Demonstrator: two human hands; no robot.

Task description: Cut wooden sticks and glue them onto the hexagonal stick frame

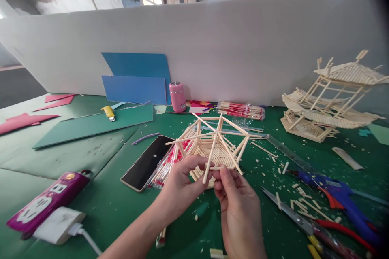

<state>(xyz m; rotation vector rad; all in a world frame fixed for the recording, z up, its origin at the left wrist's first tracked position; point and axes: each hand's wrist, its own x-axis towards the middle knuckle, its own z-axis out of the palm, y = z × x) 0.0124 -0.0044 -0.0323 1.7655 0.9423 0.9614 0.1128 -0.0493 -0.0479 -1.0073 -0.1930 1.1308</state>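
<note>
A small pavilion model of wooden sticks (217,141) stands in front of me, its open roof frame with ribs meeting near the middle. My left hand (184,180) pinches a near roof rib of the model between thumb and fingers. In my right hand (238,200) a short wooden stick (223,168) lies crosswise, held by thumb and fingertips at the front of the roof frame. Its left end meets the rib beside my left fingers; whether it is fixed there I cannot tell. My hands hide part of the model's near side.
A phone (148,162) and bagged sticks (170,164) lie left of the model. At right are a blue glue gun (336,192), pliers (288,206) and stick scraps. A larger stick pavilion (331,97) stands behind them. A pink flask (177,97) stands at the back.
</note>
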